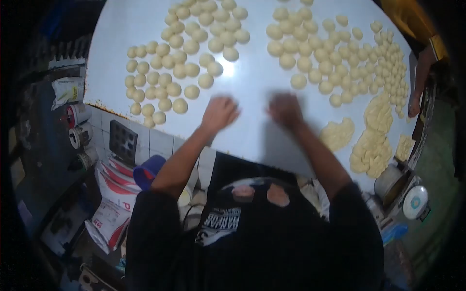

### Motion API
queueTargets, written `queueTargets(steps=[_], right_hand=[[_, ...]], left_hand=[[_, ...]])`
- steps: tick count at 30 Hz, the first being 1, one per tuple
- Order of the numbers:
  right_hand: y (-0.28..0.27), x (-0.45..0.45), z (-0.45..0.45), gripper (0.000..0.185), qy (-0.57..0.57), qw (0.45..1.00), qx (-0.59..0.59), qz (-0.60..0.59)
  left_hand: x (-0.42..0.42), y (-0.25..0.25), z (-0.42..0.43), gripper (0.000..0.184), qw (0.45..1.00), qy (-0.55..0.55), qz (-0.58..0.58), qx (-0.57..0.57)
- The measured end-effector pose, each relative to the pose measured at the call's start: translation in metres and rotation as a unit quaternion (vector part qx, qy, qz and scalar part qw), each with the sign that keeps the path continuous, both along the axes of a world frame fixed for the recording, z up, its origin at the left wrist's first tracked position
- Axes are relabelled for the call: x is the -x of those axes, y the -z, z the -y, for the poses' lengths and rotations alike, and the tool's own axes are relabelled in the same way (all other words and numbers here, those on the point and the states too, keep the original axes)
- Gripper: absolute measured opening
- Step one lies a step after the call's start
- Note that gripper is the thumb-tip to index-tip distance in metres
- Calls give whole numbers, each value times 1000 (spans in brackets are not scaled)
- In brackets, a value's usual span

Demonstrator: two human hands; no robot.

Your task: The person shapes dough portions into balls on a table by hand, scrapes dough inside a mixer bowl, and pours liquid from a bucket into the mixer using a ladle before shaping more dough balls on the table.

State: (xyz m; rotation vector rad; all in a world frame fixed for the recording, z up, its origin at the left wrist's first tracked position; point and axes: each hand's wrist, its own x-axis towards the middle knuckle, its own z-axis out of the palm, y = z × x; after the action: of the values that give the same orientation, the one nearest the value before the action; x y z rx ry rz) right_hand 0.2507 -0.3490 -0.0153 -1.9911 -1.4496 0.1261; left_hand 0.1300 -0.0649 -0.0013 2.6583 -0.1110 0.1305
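Observation:
My left hand (221, 112) is over the white table near its front edge, blurred, with the back of the hand up and the fingers bent. Right of it, my right hand (285, 109) is more strongly smeared, its fingers pointing left. A gap of bare tabletop separates the two hands. Whether either one holds anything is hidden. Left of my left hand lies a group of round dough balls (180, 105). Beyond my right hand sits another group of dough balls (298, 81), smaller toward the right. A flat dough piece (338, 134) rests right of my right forearm.
Lumpy dough masses (371, 151) lie at the table's right side. Another person's arm (423, 72) reaches to the right edge. A metal pot (388, 184) stands below that corner. Flour sacks (114, 206), a purple container (149, 172) and several buckets (80, 136) are at the lower left.

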Motion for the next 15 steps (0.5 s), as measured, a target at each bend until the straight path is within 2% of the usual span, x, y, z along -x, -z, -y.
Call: queueTargets(steps=[2,3,4,5,6,8,9,10,12,13,14,15], right_hand=[[12,30,-32,23,130,989,65,35],[14,31,-55,24,191,975,90,62],[14,23,-72,24,254,956,111,92],[-10,31,-53,27,181,977,60,95],[-13,8,-38,27,179,977,56,102],[-11,-23,-11,27,25,995,75,-52],[-8,-35,-28,25,34,992,111,49],[-12,-46,-55,24,92,985,118,88],[-3,-16,-100,23,314,943,106,36],[2,10,-88,22,268,950,145,61],[-10,24,-69,21,192,973,96,83],[-15,17,-39,22,127,990,54,17]], left_hand=[[-44,4,46,20,981,-157,86,72],[-27,13,61,16,992,-80,-22,94],[-4,-4,70,12,988,-70,26,136],[18,-10,62,12,987,-10,51,155],[33,-6,39,12,981,51,78,170],[31,18,-24,22,987,111,-83,85],[-1,-4,-21,25,998,45,-17,32],[-32,-5,-5,28,998,0,50,49],[-34,-3,44,27,986,-100,70,117],[-8,7,56,25,993,-59,-33,100],[12,-9,53,25,991,-17,23,133],[25,2,28,25,986,31,38,160]])
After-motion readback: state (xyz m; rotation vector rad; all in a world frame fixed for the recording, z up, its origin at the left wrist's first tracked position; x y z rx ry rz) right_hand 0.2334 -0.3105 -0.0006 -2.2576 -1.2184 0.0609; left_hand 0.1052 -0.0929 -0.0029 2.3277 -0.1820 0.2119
